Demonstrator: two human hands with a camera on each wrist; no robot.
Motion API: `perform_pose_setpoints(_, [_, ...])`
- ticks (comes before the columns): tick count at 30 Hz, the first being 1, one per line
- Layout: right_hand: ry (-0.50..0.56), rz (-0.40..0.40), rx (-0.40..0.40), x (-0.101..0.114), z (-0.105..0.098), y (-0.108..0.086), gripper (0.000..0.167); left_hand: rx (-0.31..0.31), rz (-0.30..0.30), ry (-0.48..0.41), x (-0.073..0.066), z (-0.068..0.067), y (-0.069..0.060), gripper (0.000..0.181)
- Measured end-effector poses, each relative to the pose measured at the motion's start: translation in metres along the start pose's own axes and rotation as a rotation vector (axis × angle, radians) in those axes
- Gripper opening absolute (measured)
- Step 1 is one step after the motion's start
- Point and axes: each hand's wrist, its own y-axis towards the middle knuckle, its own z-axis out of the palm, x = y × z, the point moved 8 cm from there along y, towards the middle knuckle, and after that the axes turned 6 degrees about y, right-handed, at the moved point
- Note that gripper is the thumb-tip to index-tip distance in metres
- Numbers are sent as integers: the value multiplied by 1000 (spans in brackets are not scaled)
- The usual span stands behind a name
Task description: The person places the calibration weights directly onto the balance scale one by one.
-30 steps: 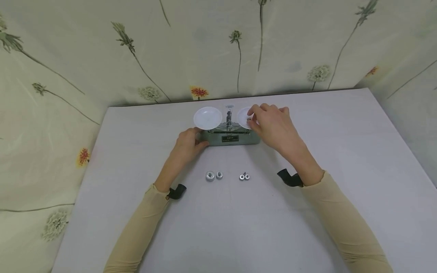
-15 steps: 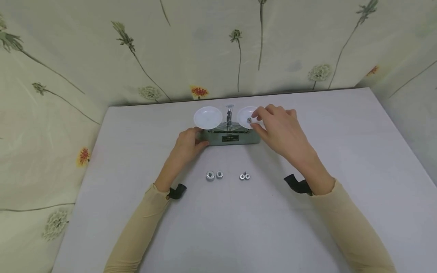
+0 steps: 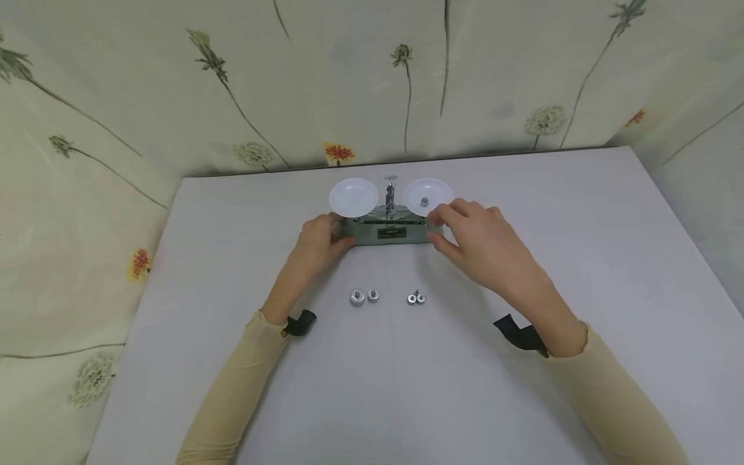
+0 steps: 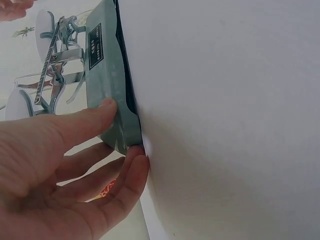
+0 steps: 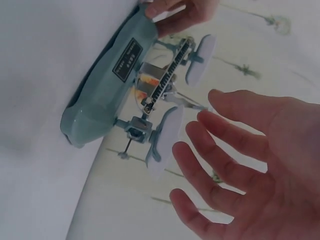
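Note:
A green balance scale (image 3: 360, 234) with two white pans stands toward the back of the table. My left hand (image 3: 316, 244) grips the left end of its base; in the left wrist view the thumb (image 4: 95, 121) presses the front and the fingers curl round the end. One small metal weight (image 3: 424, 202) sits in the right pan (image 3: 443, 193), while the left pan (image 3: 353, 197) holds nothing. My right hand (image 3: 485, 248) is just in front of the right pan, its fingers loosely bent, holding nothing. The right wrist view shows those fingers (image 5: 210, 172) apart from the pan.
Two larger metal weights (image 3: 357, 297) stand on the white table (image 3: 372, 381) in front of the scale. A cluster of smaller weights (image 3: 412, 299) stands to their right. Behind the table hangs a flower-patterned cloth (image 3: 325, 71).
My right hand has let go of the weight in the right pan and drawn back toward me and to the right. The left hand has kept its grip on the scale base.

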Motion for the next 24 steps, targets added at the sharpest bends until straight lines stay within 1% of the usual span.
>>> perform_pose_setpoints(4, [-2,-12,9,1,5,-4,22,-2,-3,4,0,-2,1,53])
perform_pose_setpoints(7, [-2,-5,33,0,12,-8,21,10,-10,6,-1,-1,3,54])
perform_pose_setpoints(13, [18,22,149,-1,31,-23,20,18,-9,2,-4,0,4,54])
perform_pose_setpoints(18, [0,16,245,0,52,-37,23,8,-1,0,-4,0,3,55])
perform_pose_setpoints(24, [-4,6,287,2,78,-43,24,-3,-10,0,0,0,1,54])
